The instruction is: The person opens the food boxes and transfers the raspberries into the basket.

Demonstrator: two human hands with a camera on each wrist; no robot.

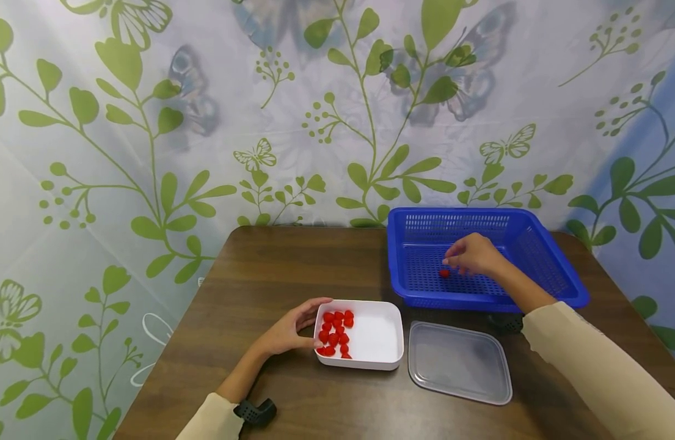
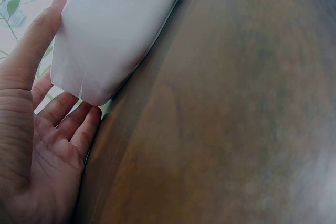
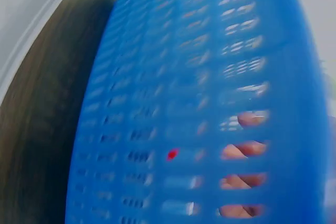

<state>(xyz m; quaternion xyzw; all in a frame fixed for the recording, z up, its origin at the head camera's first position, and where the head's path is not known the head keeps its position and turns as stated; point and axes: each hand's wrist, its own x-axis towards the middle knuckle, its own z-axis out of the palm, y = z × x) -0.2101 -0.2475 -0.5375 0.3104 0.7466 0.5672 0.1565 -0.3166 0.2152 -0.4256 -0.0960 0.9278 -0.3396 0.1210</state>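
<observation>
A white rectangular container (image 1: 375,333) stands on the table, with several small strawberry-like red pieces (image 1: 334,338) grouped in its left part. My left hand (image 1: 286,330) holds the container's left end, thumb near the front corner and fingers toward the back; the left wrist view shows this hand (image 2: 50,129) against the white wall. Inside the blue perforated basket (image 1: 540,244) is my right hand (image 1: 474,253), fingers bent downward. One more red piece (image 1: 444,273) is just below its fingertips. Through the basket slots, the right wrist view shows fingers (image 3: 241,151) apart from the red piece (image 3: 172,154).
A translucent lid (image 1: 459,362) lies flat on the brown wooden table (image 1: 293,263), right of the container and in front of the basket. Behind the table hangs a leaf-and-butterfly patterned curtain (image 1: 326,159). Dark bands with camera housings (image 1: 255,412) sit at the wrists.
</observation>
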